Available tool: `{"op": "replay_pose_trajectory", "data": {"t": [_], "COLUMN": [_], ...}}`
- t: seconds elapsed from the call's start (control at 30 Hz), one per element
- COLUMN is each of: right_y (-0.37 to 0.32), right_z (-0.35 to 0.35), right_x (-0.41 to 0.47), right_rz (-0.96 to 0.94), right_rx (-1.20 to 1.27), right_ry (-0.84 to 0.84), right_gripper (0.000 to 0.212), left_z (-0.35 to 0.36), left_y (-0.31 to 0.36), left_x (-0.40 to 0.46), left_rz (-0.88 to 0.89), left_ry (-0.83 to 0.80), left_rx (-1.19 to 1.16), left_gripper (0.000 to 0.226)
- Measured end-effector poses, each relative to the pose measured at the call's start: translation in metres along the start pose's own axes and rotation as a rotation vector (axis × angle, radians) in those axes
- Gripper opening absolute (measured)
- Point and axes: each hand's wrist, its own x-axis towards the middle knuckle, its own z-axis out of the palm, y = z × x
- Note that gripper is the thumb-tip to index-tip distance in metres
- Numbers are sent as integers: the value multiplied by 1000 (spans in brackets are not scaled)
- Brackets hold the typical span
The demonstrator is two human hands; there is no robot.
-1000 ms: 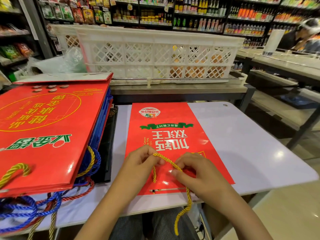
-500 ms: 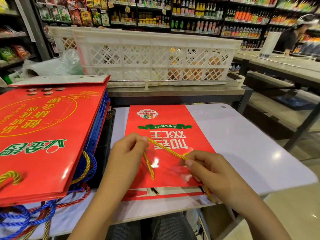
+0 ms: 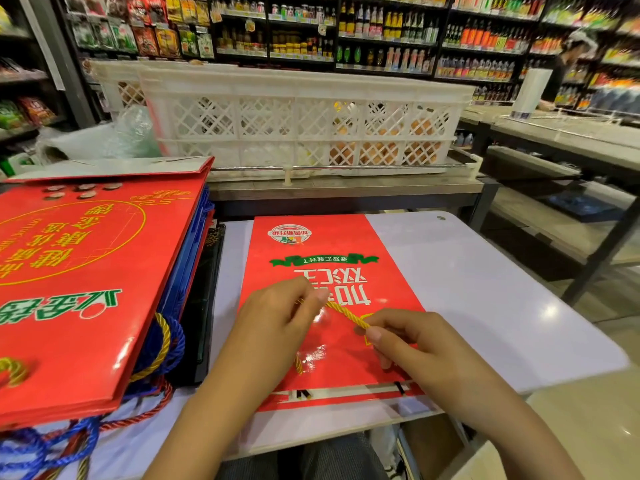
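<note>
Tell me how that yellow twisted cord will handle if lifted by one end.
Probably floppy: the yellow twisted cord runs straight only between the left hand and right hand, its loose end drooping over the flat red paper bag. Likely light: fingertip pinches carry it. Twisted ribbing should resist slipping.

Free room right of the red bag (image 3: 391, 271)
Right of the bag the white table (image 3: 485, 289) lies open to its edge. Just left of the bag a tall stack of bags (image 3: 86, 271) blocks passage; beyond the bag a white lattice crate (image 3: 294, 123) stands. Over the bag's near half the left hand (image 3: 273, 320) and right hand (image 3: 422, 348) pinch a yellow cord (image 3: 346, 313) taut between them.
</note>
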Motion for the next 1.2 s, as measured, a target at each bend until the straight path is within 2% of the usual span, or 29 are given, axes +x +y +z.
{"op": "replay_pose_trajectory", "data": {"t": [0.1, 0.27, 0.4, 0.63, 0.7, 0.77, 0.83, 0.9, 1.0, 1.03, 1.1, 1.2], "right_y": [1, 3, 6, 7, 10, 12, 14, 16, 18, 19, 21, 24], "right_z": [-4, -8, -13, -16, -16, -15, -15, -15, -15, -15, -12, -10], "right_x": [-3, -2, -3, -1, 0, 1, 2, 3, 4, 4, 5, 4], "right_rz": [-1, 87, 129, 174, 167, 145, 126, 117, 112, 114, 118, 96], "right_rx": [-16, 85, 70, 99, 88, 67, 30, 33, 85, 121, 202, 232], "right_ry": [-24, -43, 10, 66, 93, 148, 193, 220, 265, 282, 304, 308], "right_gripper": [25, 32, 8, 8, 12, 14, 15, 17, 15, 12, 13, 16], "left_z": [-4, 3, 6, 11, 13, 14, 12, 11, 16, 19, 27, 32], "left_y": [-4, 0, 2, -3, -8, -11, -6, 4, 11, 8, 0, -6], "left_x": [9, 20, 29, 33, 31, 25, 15, 3, -16, -21, -27, -29], "left_rz": [-67, -132, -185, -223, -165, -47, 119, 245, 278, 293, 355, 396], "left_ry": [88, 115, 134, 120, 112, 125, 118, 5, -284, -316, -305, -267], "left_rx": [-5, -1, 61, 129, 220, 322, 293, 216, 161, 205, 307, 346], "left_gripper": [37, 37, 39, 35, 27, 33, 34, 27, 33, 38, 46, 47]}}
